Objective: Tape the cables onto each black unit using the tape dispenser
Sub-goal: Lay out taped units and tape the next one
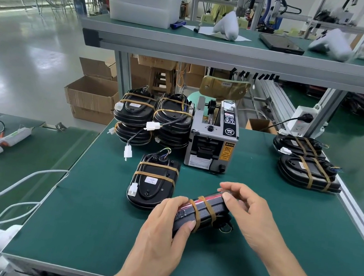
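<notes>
A person's two hands held one black unit [205,211] tipped on its edge above the green work table [93,219], near its front edge: the left hand [166,230] curled round the near end with the thumb pressed on the casing, the right hand [245,209] gripping the far end with bent fingers. Two bands of tan tape [199,214] crossed the held unit, and a strip of red showed along its upper edge. Just left of it lay a second unit [152,182] flat on the mat, also banded twice, with a white label too small to read and a white connector [133,189] at its side. Behind that stood two stacks [153,118] of taped units side by side — at least two to each stack, though the exact count could not be told — with white plugs dangling on black cables. The tape dispenser [213,138] sat beside the stacks near the middle of the table; a round black badge on its sloped panel read "SEMI", and an orange warning sticker on its front seemed to say "CAUTION", the finer print unreadable. At the table's right side lay two more taped units [305,162], one behind the other. On a separate green surface to the left rested one white and orange glue gun [2,139]; two white moulded shells [228,25] sat on the upper shelf.
</notes>
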Demonstrator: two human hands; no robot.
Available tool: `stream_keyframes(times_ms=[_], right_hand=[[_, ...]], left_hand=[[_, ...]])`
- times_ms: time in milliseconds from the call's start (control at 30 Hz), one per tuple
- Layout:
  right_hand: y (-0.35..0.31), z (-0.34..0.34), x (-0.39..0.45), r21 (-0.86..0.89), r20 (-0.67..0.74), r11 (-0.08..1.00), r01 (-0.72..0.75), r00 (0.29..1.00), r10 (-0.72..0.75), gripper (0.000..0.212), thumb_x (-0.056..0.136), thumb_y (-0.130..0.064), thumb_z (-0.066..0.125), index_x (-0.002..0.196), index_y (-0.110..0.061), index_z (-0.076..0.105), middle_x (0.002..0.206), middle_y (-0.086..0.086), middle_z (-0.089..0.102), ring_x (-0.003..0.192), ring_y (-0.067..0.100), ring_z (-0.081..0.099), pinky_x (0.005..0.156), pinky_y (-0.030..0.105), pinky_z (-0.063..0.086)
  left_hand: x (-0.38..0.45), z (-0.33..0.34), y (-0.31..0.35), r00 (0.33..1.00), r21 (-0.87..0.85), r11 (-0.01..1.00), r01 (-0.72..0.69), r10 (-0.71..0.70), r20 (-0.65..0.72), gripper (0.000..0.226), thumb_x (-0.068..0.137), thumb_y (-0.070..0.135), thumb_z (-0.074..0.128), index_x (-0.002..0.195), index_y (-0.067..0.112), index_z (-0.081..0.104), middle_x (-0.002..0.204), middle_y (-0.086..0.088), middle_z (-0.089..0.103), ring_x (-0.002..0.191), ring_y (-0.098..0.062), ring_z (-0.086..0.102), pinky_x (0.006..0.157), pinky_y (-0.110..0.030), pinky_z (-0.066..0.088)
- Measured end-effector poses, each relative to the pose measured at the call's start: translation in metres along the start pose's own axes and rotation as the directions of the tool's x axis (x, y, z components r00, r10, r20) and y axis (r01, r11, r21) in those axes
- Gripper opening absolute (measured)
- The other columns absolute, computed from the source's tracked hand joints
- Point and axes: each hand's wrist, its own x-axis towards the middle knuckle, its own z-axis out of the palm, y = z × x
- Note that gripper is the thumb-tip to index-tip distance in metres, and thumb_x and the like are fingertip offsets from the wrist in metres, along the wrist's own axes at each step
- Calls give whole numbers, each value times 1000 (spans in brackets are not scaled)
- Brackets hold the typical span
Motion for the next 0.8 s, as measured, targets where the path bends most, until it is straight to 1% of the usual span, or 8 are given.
stream_keyframes(times_ms=[167, 300, 367, 500, 567, 667, 733, 800], right_hand=[[4, 11, -2, 178, -68, 984, 17, 998, -5, 24, 103, -14, 63, 104, -35, 75, 109, -6, 79, 100, 12, 73, 83, 22, 57], [7, 11, 1, 176, -123, 984, 5, 992, 17, 26, 106, -15, 56, 102, -28, 78, 104, -7, 80, 97, 8, 74, 82, 11, 51], [10, 10, 2, 162, -152, 987, -3, 988, 28, 29, 108, -16, 52, 102, -27, 78, 103, -9, 80, 100, 6, 73, 86, 14, 51], [20, 10, 6, 282, -132, 951, -127, 977, 169, 35, 113, -33, 41, 120, -23, 74, 110, -4, 80, 112, 12, 72, 110, 38, 47], [23, 10, 4, 301, -80, 938, -173, 975, 205, 43, 111, -45, 38, 125, -26, 74, 117, -4, 78, 118, 12, 70, 114, 39, 44], [21, 15, -4, 221, 1, 970, -99, 995, 101, 39, 105, -52, 49, 117, -28, 77, 120, -6, 77, 116, 12, 70, 104, 32, 51], [13, 14, -7, 151, -19, 988, -25, 999, 28, 25, 104, -43, 55, 111, -29, 75, 110, -6, 78, 104, 12, 71, 90, 22, 54], [-1, 11, -8, 99, -22, 995, 10, 1000, -8, 16, 106, -35, 58, 106, -31, 73, 98, -7, 76, 92, 12, 68, 82, 24, 54]], left_hand=[[1, 1, 0, 1000, 7, 1000, 2, -2, -12, 33, 98, 30, 63, 130, 33, 58, 123, 32, 57, 116, -1, 57, 96, -10, 40], [1, 4, 3, 1000, 13, 1000, -12, 12, -17, 36, 98, 29, 64, 129, 42, 53, 124, 32, 56, 116, -2, 56, 97, -9, 39], [1, 6, 4, 1000, 16, 1000, -19, 19, -17, 39, 98, 30, 63, 127, 50, 48, 124, 34, 54, 116, -1, 56, 97, -9, 39], [-1, 2, -1, 1000, -26, 1000, -2, 1, -30, 46, 100, 23, 69, 121, 57, 48, 126, 35, 55, 119, -2, 58, 98, -8, 40], [-1, 0, -4, 1000, -46, 999, 7, -8, -20, 49, 101, 18, 72, 123, 55, 49, 127, 34, 56, 121, -2, 58, 98, -8, 40], [0, -1, -3, 1000, -38, 999, 4, -4, -12, 46, 100, 21, 71, 124, 54, 49, 128, 34, 56, 121, -1, 58, 97, -7, 39], [-1, 0, -4, 1000, -53, 999, 0, -1, -19, 45, 99, 23, 69, 124, 55, 49, 128, 34, 56, 121, -2, 58, 97, -8, 40], [-3, -1, -6, 1000, -102, 995, 7, -8, -12, 47, 100, 24, 68, 126, 58, 50, 128, 32, 58, 120, -4, 61, 96, -9, 43]])
